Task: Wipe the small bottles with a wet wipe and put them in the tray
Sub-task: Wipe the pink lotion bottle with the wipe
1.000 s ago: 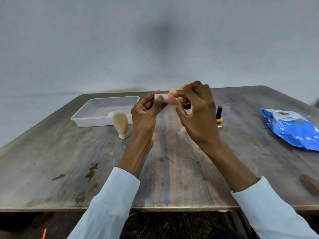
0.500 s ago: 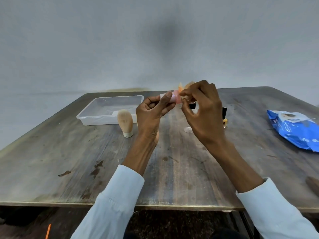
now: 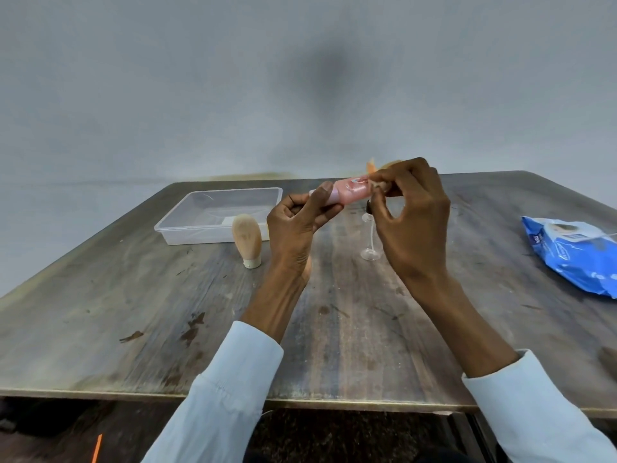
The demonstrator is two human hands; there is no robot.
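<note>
Holding: we have a pink tube [image 3: 350, 192] lying level in the air over the far middle of the table [image 3: 334, 329], between both hands.
Left hand [image 3: 297, 225]: our thumb and curled fingers pinch the tube's pale end, at 9 o'clock from the tube's middle.
Right hand [image 3: 410, 222]: our fingertips are pinched round the tube's other end, at 3 o'clock, with a pale scrap between them; we cannot tell if that is the wipe.
Tray [image 3: 187, 225]: clear plastic, at 9 o'clock from the tube, well apart from it; a small pale thing lies inside, too faint to name.
Tan bottle [image 3: 247, 240]: stands cap-down at 7 o'clock from the tube, just in front of the tray's near right corner.
Clear stem [image 3: 370, 245]: a thin clear thing with a round foot stands at 5 o'clock below the tube, partly hidden by our right hand; a dark cap shows above it.
Blue pack [image 3: 574, 255]: lies at 3 o'clock, near the table's right edge, well apart from our hands.
Sleeves [image 3: 233, 396]: pale blue, on both forearms, at 6 o'clock.
</note>
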